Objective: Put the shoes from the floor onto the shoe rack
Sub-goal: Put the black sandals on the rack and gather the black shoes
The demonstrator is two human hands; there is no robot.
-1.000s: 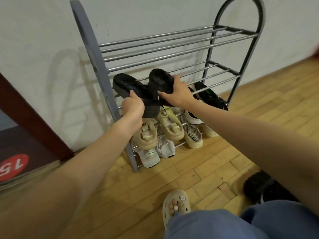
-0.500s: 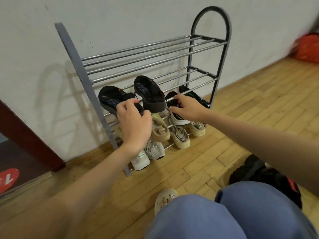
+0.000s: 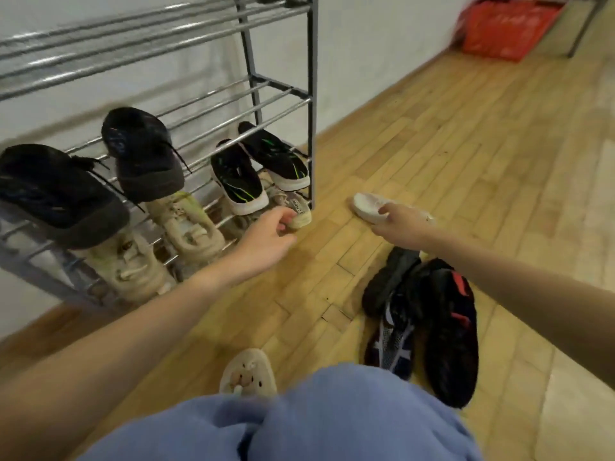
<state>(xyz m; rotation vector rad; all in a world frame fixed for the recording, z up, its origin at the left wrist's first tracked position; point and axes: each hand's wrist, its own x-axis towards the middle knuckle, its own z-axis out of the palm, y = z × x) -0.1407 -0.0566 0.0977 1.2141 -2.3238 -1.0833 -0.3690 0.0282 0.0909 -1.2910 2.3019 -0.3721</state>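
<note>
The metal shoe rack (image 3: 281, 89) stands against the white wall. Its middle shelf carries two black shoes (image 3: 143, 154) at the left and a black pair with green stripes (image 3: 239, 181) at the right. Beige shoes (image 3: 189, 224) sit on the bottom shelf. A white shoe (image 3: 364, 205) lies on the floor right of the rack, and my right hand (image 3: 399, 224) grips it with the thumb in its opening. My left hand (image 3: 266, 239) hovers with loosely curled fingers at the toe of a beige shoe (image 3: 301, 219) and holds nothing. Three dark shoes (image 3: 449, 331) lie on the floor under my right forearm.
My own foot in a beige clog (image 3: 248, 374) and my blue trouser knees (image 3: 332, 417) fill the bottom of the view. A red bag (image 3: 506, 24) sits far back right by the wall. The wooden floor (image 3: 466, 144) stretches away to the right.
Both hands have let go of the black shoes, which now rest on the middle shelf. My right hand has swung right and down to the white shoe; the left has dropped to the bottom shelf.
</note>
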